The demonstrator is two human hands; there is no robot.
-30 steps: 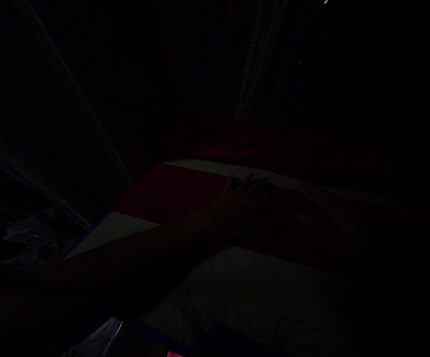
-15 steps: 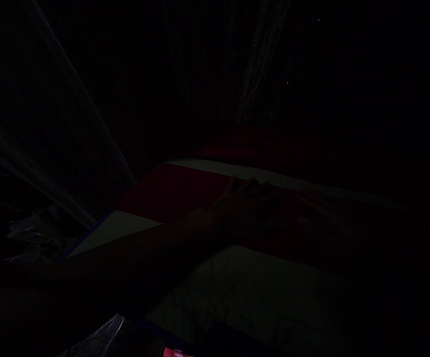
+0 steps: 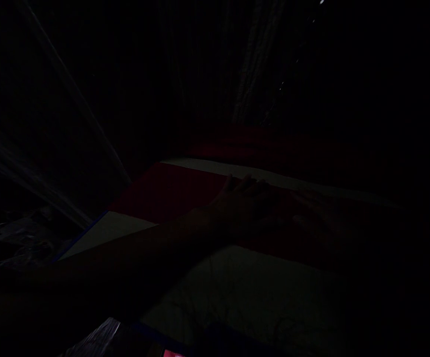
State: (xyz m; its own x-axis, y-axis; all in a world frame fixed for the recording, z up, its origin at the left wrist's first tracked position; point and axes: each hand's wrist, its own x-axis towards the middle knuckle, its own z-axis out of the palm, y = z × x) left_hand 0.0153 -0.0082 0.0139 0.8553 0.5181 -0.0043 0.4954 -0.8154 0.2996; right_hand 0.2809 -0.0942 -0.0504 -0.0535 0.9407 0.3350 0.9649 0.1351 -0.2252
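Observation:
The scene is very dark. My left hand (image 3: 242, 201) reaches forward from the lower left and lies flat, fingers stretched out, on a large sheet of red and white striped cloth (image 3: 170, 191). A faint shape just right of it looks like my right hand (image 3: 313, 218), resting on the same red band. Its fingers are too dark to make out. Neither hand shows anything held.
A blue edge (image 3: 84, 230) borders the cloth at the left. Crinkled plastic sheeting (image 3: 99, 339) shows at the bottom left, and pale hanging folds (image 3: 254, 64) rise behind the cloth. Dim clutter (image 3: 22, 240) lies at the far left.
Almost nothing differs; the view shifts slightly and my left hand stays flat on the red band.

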